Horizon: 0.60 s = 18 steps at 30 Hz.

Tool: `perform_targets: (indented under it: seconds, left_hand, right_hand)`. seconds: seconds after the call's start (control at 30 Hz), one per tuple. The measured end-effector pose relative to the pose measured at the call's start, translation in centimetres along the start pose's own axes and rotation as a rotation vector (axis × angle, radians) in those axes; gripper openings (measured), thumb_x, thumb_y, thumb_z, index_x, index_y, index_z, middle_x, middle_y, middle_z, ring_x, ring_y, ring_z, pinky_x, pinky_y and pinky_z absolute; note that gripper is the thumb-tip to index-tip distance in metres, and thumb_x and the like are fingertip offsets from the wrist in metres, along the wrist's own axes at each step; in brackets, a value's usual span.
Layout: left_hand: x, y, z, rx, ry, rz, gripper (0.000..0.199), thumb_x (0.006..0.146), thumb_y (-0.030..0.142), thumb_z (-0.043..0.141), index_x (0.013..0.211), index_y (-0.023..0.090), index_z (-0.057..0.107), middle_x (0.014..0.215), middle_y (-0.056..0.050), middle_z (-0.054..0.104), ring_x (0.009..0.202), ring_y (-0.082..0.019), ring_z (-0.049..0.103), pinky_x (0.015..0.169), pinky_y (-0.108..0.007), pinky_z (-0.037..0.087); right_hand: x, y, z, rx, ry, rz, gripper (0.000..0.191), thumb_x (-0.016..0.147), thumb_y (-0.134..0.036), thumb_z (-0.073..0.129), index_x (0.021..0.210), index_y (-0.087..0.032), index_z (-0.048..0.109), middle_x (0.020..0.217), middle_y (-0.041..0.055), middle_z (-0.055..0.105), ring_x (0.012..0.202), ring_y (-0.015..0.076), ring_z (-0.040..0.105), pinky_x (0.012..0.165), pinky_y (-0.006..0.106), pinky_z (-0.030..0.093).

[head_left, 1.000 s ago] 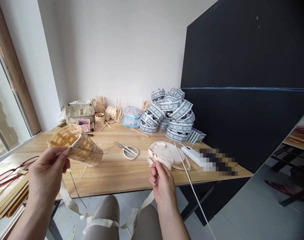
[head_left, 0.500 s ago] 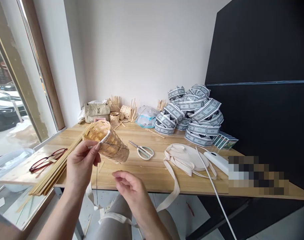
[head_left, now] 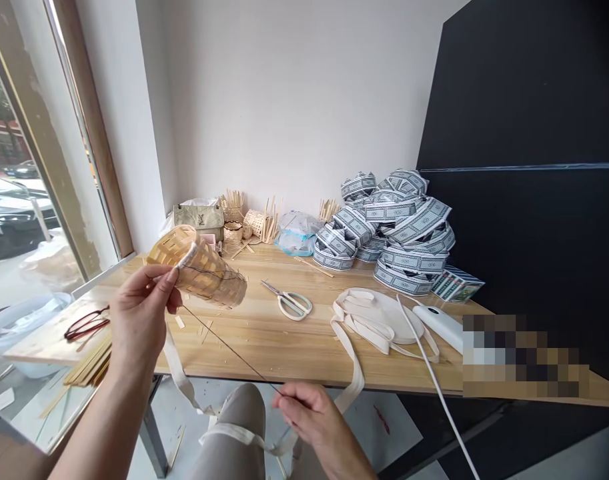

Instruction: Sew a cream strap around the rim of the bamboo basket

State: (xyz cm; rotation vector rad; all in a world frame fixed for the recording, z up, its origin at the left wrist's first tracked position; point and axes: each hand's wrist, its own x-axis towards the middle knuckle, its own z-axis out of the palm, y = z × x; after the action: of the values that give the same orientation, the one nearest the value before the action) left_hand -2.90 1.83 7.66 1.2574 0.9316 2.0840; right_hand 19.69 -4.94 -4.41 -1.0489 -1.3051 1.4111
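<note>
My left hand (head_left: 147, 300) pinches the rim of a small woven bamboo basket (head_left: 211, 273), tilted on its side above the table with its mouth toward the left. White fabric tape (head_left: 177, 367) covers part of the rim, and its tail hangs below, running across my lap. A dark thread (head_left: 229, 345) stretches taut from the rim near my left fingers down to my right hand (head_left: 311, 413). My right thumb and fingers are closed on its end, over my knees. Whether a needle is between them cannot be seen.
Scissors (head_left: 290, 303) lie mid-table, with a coil of white tape (head_left: 374, 320) to their right. Bamboo strips (head_left: 91, 363) and red glasses (head_left: 87, 325) are at left. Patterned ribbon rolls (head_left: 409, 233), more small baskets (head_left: 257, 222) and a handbag (head_left: 199, 222) stand at the back.
My right hand has gone from open beside the basket to closed on the thread, lower and rightward, drawing it taut. The basket and my left hand have shifted slightly left.
</note>
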Motion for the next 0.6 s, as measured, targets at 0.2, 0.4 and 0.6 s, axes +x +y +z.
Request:
perform_targets:
  seconds: [0.2, 0.4, 0.6]
  left_hand:
    - [1.0, 0.1, -0.4, -0.032, 0.061, -0.032, 0.009, 0.065, 0.013, 0.071, 0.068, 0.015, 0.063, 0.042, 0.008, 0.05, 0.039, -0.006, 0.044, 0.038, -0.019, 0.029]
    - [1.2, 0.3, -1.1, -0.012, 0.109, -0.045, 0.007, 0.065, 0.011, 0.069, 0.068, 0.014, 0.064, 0.041, 0.008, 0.05, 0.04, -0.005, 0.043, 0.039, -0.018, 0.03]
    - [1.0, -0.8, -1.4, 0.021, 0.125, -0.047, 0.01, 0.063, 0.018, 0.071, 0.07, 0.016, 0.064, 0.042, 0.007, 0.049, 0.04, -0.007, 0.043, 0.037, -0.019, 0.029]
  right_hand:
    - [-2.1, 1.0, -5.1, -0.118, 0.172, 0.019, 0.039, 0.065, -0.054, 0.071, 0.063, -0.015, 0.071, 0.049, -0.0036, 0.044, 0.045, 0.0063, 0.032, 0.043, 0.021, 0.02]
    - [-4.0, 1.0, -8.1, -0.068, 0.454, -0.026, 0.033, 0.06, -0.048, 0.077, 0.063, -0.016, 0.073, 0.045, -0.0024, 0.048, 0.043, 0.0089, 0.039, 0.044, 0.023, 0.032]
    - [-4.5, 0.1, -9.2, 0.407, 0.785, -0.319, 0.027, 0.045, -0.031, 0.088, 0.067, -0.024, 0.073, 0.065, 0.0019, 0.065, 0.062, 0.0168, 0.058, 0.066, 0.037, 0.053]
